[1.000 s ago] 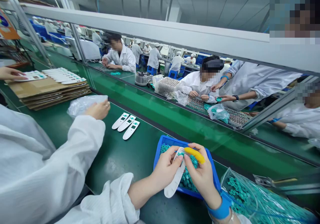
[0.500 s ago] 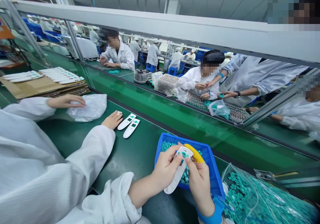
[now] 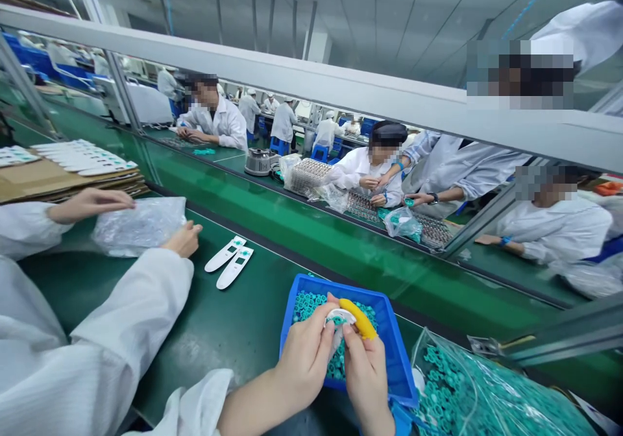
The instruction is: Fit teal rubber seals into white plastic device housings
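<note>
My left hand (image 3: 302, 348) and my right hand (image 3: 366, 361) are both closed around a white plastic casing (image 3: 346, 314), gripping it from either side. A small teal ring-like part (image 3: 337, 320) sits at its upper end, close to my thumbs. A yellow finger cot (image 3: 359, 319) covers one finger of my right hand. Most of the casing is hidden by my fingers. Under my hands stands a blue bin (image 3: 400, 351) holding many small teal parts. To its right lies a clear plastic bag (image 3: 491, 384) filled with similar teal pieces.
Two white casings (image 3: 234, 268) with teal parts lie on the green table (image 3: 228, 332). At left, a co-worker's hands (image 3: 182, 239) are by a clear bag (image 3: 139, 228). Cardboard sheets (image 3: 29, 186) carry more casings. A metal frame (image 3: 272, 92) crosses ahead, with people working beyond.
The casing in my hands has tilted, so its long lower end is now hidden. The neighbouring co-worker's hand has moved from beside the two casings towards the clear bag. My view has shifted right.
</note>
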`<state>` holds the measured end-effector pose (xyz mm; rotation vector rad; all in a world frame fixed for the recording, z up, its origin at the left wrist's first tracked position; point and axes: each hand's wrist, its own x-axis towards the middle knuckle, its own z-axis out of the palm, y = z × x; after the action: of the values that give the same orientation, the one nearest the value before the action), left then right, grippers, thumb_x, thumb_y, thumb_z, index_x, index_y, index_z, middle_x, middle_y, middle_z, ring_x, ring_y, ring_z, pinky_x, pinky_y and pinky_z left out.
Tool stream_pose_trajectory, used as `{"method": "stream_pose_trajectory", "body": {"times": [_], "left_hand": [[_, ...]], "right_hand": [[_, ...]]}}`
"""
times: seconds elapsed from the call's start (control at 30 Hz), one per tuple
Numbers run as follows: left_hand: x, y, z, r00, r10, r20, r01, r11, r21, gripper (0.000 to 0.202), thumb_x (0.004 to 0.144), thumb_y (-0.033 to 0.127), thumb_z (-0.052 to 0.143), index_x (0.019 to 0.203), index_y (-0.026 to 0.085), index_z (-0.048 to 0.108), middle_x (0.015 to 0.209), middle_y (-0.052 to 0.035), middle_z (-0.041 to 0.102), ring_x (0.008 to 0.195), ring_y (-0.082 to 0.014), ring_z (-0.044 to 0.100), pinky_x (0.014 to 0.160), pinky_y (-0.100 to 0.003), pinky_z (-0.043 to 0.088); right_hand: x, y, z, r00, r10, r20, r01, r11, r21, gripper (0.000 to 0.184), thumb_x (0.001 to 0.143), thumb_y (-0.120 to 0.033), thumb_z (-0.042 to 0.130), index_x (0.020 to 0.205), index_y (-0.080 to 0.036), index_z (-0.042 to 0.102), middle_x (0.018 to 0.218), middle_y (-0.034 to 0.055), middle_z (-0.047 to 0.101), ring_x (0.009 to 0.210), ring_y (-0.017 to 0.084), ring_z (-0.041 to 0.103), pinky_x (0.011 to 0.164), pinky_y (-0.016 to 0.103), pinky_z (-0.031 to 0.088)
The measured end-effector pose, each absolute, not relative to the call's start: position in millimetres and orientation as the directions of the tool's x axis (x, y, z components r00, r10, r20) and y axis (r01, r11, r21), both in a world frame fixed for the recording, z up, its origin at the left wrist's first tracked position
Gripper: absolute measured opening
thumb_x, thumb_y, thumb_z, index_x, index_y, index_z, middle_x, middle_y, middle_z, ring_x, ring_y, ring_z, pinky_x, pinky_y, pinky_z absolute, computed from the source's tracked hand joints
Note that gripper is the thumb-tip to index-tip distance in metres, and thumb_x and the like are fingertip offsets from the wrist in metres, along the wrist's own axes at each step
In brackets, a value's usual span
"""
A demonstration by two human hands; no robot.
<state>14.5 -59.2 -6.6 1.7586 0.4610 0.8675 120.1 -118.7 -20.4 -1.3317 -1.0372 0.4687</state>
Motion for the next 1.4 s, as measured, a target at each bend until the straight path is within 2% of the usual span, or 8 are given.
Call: {"method": "stream_pose_trajectory", "body": {"times": [0.2, 0.37, 0.57, 0.73, 0.87, 1.03, 1.23, 1.4], "left_hand": [[15.2, -59.3, -11.9, 0.668, 0.660, 0.344, -0.105, -0.375, 0.921, 0.037, 0.097, 0.033, 0.026, 0.119, 0.016, 0.050, 0.102, -0.0118, 0.066, 0.084, -0.0189, 0.062, 0.076, -0.028, 0.045], [13.2, -59.9, -12.1, 0.664, 0.635, 0.396, -0.174, -0.383, 0.907, 0.038, 0.097, 0.032, 0.026, 0.123, 0.015, 0.047, 0.110, -0.0128, 0.064, 0.097, -0.0203, 0.061, 0.086, -0.029, 0.045], [12.9, -59.6, -10.8, 0.665, 0.640, 0.386, -0.181, -0.363, 0.914, 0.039, 0.097, 0.033, 0.026, 0.120, 0.014, 0.051, 0.099, -0.0115, 0.066, 0.085, -0.0198, 0.062, 0.077, -0.030, 0.046], [14.1, -59.5, -10.6, 0.668, 0.652, 0.358, -0.127, -0.375, 0.918, 0.042, 0.096, 0.033, 0.026, 0.123, 0.010, 0.049, 0.092, -0.0120, 0.066, 0.079, -0.0194, 0.061, 0.070, -0.029, 0.045], [15.5, -59.6, -10.9, 0.645, 0.659, 0.388, -0.130, -0.406, 0.905, 0.039, 0.096, 0.031, 0.028, 0.118, 0.010, 0.051, 0.089, -0.0107, 0.066, 0.074, -0.0180, 0.060, 0.066, -0.028, 0.045], [17.1, -58.8, -11.6, 0.627, 0.652, 0.426, -0.155, -0.432, 0.888, 0.032, 0.094, 0.028, 0.033, 0.113, 0.012, 0.053, 0.088, -0.0089, 0.066, 0.075, -0.0164, 0.061, 0.068, -0.026, 0.046], [18.9, -57.3, -11.3, 0.627, 0.683, 0.375, -0.140, -0.375, 0.916, 0.031, 0.094, 0.031, 0.036, 0.107, 0.012, 0.057, 0.081, -0.0074, 0.065, 0.068, -0.0148, 0.059, 0.065, -0.024, 0.045], [17.4, -58.0, -9.7, 0.621, 0.697, 0.360, -0.150, -0.345, 0.927, 0.034, 0.095, 0.029, 0.033, 0.111, 0.011, 0.057, 0.089, -0.0101, 0.067, 0.079, -0.0170, 0.062, 0.070, -0.025, 0.045]], "right_hand": [[119.5, -116.6, -31.0, 0.496, 0.806, 0.323, 0.189, 0.262, -0.946, 0.037, 0.094, -0.033, 0.043, 0.126, -0.022, 0.057, 0.108, 0.0117, 0.070, 0.095, 0.024, 0.068, 0.080, 0.036, 0.058], [118.2, -119.7, -30.2, 0.505, 0.816, 0.281, 0.081, 0.279, -0.957, 0.031, 0.091, -0.034, 0.048, 0.115, -0.023, 0.065, 0.108, 0.0096, 0.070, 0.096, 0.024, 0.068, 0.085, 0.037, 0.056], [117.4, -122.2, -35.5, 0.550, 0.798, 0.247, 0.040, 0.270, -0.962, 0.028, 0.090, -0.034, 0.051, 0.107, -0.022, 0.069, 0.103, 0.0097, 0.072, 0.091, 0.025, 0.069, 0.079, 0.037, 0.058], [116.4, -119.6, -37.7, 0.578, 0.788, 0.211, -0.077, 0.310, -0.948, 0.025, 0.086, -0.035, 0.057, 0.104, -0.023, 0.070, 0.101, 0.0084, 0.073, 0.090, 0.024, 0.069, 0.079, 0.035, 0.058], [113.9, -118.2, -33.0, 0.602, 0.790, 0.115, -0.170, 0.268, -0.948, 0.027, 0.083, -0.037, 0.061, 0.104, -0.023, 0.070, 0.102, 0.0083, 0.072, 0.091, 0.024, 0.068, 0.082, 0.037, 0.056], [111.7, -118.5, -31.3, 0.631, 0.776, 0.006, -0.272, 0.229, -0.935, 0.029, 0.078, -0.040, 0.067, 0.101, -0.024, 0.071, 0.100, 0.0064, 0.072, 0.091, 0.023, 0.067, 0.084, 0.037, 0.053], [112.9, -119.7, -34.5, 0.616, 0.788, 0.006, -0.248, 0.201, -0.948, 0.028, 0.080, -0.039, 0.065, 0.102, -0.025, 0.071, 0.104, 0.0060, 0.071, 0.097, 0.024, 0.065, 0.090, 0.038, 0.050], [109.7, -117.3, -28.5, 0.641, 0.767, -0.017, -0.266, 0.201, -0.943, 0.030, 0.076, -0.041, 0.067, 0.099, -0.023, 0.071, 0.103, 0.0075, 0.072, 0.094, 0.024, 0.066, 0.086, 0.038, 0.052]]}}
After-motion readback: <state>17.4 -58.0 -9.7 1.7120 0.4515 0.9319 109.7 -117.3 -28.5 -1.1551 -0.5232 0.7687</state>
